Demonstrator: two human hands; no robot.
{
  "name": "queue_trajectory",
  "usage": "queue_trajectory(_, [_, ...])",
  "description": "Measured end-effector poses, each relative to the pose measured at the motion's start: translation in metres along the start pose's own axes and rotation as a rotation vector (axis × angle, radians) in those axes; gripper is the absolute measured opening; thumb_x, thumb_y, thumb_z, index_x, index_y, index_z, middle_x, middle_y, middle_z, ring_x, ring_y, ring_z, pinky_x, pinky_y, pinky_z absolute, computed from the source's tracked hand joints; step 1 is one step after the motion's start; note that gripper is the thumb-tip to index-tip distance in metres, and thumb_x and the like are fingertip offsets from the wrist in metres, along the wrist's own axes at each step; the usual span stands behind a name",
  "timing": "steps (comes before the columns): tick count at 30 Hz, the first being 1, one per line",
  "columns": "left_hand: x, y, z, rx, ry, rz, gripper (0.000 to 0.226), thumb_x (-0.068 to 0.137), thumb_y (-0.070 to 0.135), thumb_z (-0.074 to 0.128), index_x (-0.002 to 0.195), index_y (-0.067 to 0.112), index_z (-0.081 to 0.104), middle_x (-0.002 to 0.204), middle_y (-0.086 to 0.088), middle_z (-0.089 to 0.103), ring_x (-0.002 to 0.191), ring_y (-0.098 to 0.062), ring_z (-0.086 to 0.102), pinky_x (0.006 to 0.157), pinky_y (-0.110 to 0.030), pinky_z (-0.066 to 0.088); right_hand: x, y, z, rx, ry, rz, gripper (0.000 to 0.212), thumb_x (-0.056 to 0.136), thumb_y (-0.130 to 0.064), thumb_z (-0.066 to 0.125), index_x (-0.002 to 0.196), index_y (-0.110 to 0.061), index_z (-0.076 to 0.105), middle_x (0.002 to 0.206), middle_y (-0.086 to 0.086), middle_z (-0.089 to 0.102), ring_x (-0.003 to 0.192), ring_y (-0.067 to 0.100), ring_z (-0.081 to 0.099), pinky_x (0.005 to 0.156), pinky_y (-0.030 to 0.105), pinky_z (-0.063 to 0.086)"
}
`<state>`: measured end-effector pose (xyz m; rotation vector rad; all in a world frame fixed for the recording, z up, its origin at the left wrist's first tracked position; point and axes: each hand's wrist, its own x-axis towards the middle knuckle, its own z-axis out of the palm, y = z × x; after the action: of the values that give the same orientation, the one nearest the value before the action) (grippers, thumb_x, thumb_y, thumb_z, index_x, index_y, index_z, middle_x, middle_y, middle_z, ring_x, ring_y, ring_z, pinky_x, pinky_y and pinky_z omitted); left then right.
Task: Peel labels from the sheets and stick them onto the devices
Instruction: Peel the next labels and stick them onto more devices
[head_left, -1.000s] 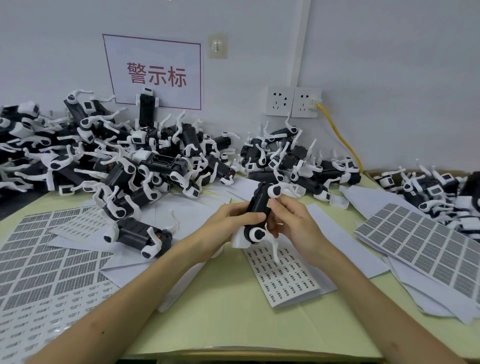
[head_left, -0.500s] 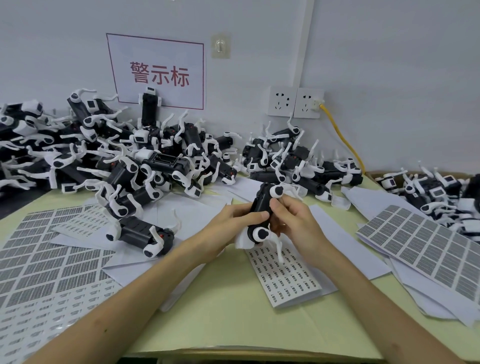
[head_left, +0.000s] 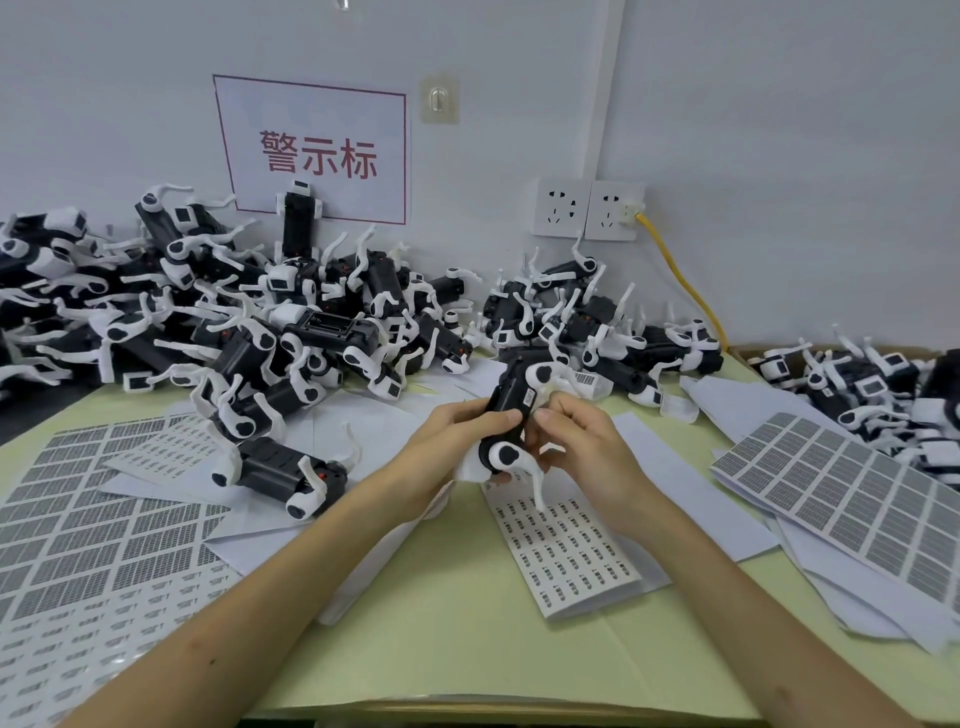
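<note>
Device (head_left: 506, 410) stands nearly upright between both hands, just above the small-label sheet (head_left: 566, 551) — the left hand (head_left: 457, 431) wraps its fingers round the black body to steady it, while the right hand (head_left: 582, 441) curls against the side, likely pressing a label (head_left: 529, 397) flat.

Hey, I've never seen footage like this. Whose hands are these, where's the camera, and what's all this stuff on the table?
No robot here: these are a person's two bare hands, filmed by a wide-angle camera worn on their head, looking down. The left hand grips a black-and-white device, and the right hand holds it too, thumb beside what looks like a small white label. Under them lies a label sheet on the pale green table. Grey-label sheets flank it: the left sheet and the right sheet. A big pile of devices sits against the wall.
</note>
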<state>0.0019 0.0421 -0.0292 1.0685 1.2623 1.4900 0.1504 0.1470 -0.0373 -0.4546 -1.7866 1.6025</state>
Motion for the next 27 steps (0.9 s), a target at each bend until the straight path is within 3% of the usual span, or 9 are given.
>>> queue_trajectory(3, [0.003,0.001,-0.002,-0.063,0.130,-0.035,0.039,0.098,0.024,0.069,0.125,-0.003,0.064,0.119,-0.030,0.069,0.095,-0.028,0.068,0.072,-0.037,0.062,0.002,0.001,-0.004,-0.066,0.074,-0.026,0.028,0.098,-0.007,0.060,0.072,-0.001,0.053,0.070,0.006,0.061,0.067,0.018,0.058,0.062,0.030,0.045])
queue_trajectory(5, [0.004,0.003,-0.005,-0.159,0.176,-0.060,0.049,0.096,0.030,0.070,0.128,-0.006,0.060,0.119,-0.031,0.069,0.095,-0.030,0.070,0.072,-0.037,0.061,0.002,0.001,-0.009,-0.080,0.143,-0.069,0.025,0.087,-0.011,0.063,0.066,0.000,0.054,0.063,0.006,0.057,0.059,0.017,0.054,0.060,0.031,0.043])
queue_trajectory(8, [0.001,0.010,-0.011,-0.303,0.104,-0.110,0.038,0.094,0.039,0.064,0.111,0.006,0.074,0.105,-0.021,0.073,0.100,-0.036,0.073,0.074,-0.038,0.063,0.002,-0.002,-0.017,-0.027,0.293,-0.133,0.022,0.081,-0.012,0.059,0.062,-0.003,0.052,0.061,0.006,0.052,0.055,0.016,0.046,0.057,0.031,0.038])
queue_trajectory(11, [-0.002,0.014,-0.013,-0.414,-0.016,-0.178,0.038,0.094,0.042,0.061,0.098,0.011,0.083,0.098,-0.019,0.076,0.091,-0.039,0.077,0.063,-0.034,0.063,0.004,-0.008,-0.026,0.075,0.363,-0.143,0.016,0.089,-0.006,0.056,0.084,-0.011,0.071,0.079,0.005,0.067,0.069,0.016,0.058,0.062,0.030,0.042])
queue_trajectory(13, [-0.003,0.016,-0.011,-0.397,-0.082,-0.242,0.042,0.092,0.046,0.061,0.102,0.012,0.083,0.101,-0.021,0.076,0.086,-0.040,0.076,0.063,-0.035,0.062,0.006,-0.011,-0.032,0.091,0.254,-0.110,0.035,0.083,-0.012,0.057,0.112,-0.020,0.075,0.104,-0.005,0.074,0.093,0.014,0.067,0.075,0.031,0.050])
queue_trajectory(15, [-0.004,0.017,-0.009,-0.346,-0.154,-0.307,0.051,0.093,0.053,0.055,0.106,0.011,0.082,0.104,-0.022,0.076,0.082,-0.039,0.076,0.068,-0.039,0.058,0.007,-0.011,-0.035,0.047,0.072,-0.088,0.053,0.080,-0.019,0.057,0.130,-0.030,0.068,0.130,-0.008,0.069,0.122,0.018,0.061,0.097,0.039,0.049])
queue_trajectory(18, [-0.005,0.018,-0.009,-0.360,-0.214,-0.382,0.068,0.091,0.063,0.049,0.109,0.007,0.082,0.111,-0.022,0.076,0.078,-0.039,0.076,0.062,-0.038,0.062,0.007,-0.007,-0.032,0.064,-0.129,-0.057,0.043,0.089,-0.021,0.058,0.130,-0.026,0.070,0.137,0.008,0.065,0.132,0.030,0.057,0.108,0.045,0.042])
queue_trajectory(23, [-0.006,0.018,-0.012,-0.541,-0.199,-0.367,0.084,0.096,0.072,0.040,0.124,-0.002,0.070,0.130,-0.028,0.067,0.101,-0.053,0.071,0.068,-0.044,0.066,0.010,-0.008,-0.038,0.068,-0.056,0.037,0.034,0.087,-0.025,0.068,0.118,-0.011,0.074,0.116,0.017,0.072,0.099,0.026,0.069,0.068,0.028,0.054])
queue_trajectory(27, [-0.001,0.015,-0.014,-0.500,-0.038,-0.266,0.081,0.100,0.070,0.037,0.139,0.003,0.058,0.132,-0.027,0.067,0.102,-0.051,0.072,0.063,-0.042,0.066,0.009,-0.013,-0.048,0.009,-0.001,0.124,0.035,0.085,-0.029,0.073,0.105,0.000,0.071,0.094,0.014,0.065,0.071,0.025,0.058,0.048,0.026,0.041])
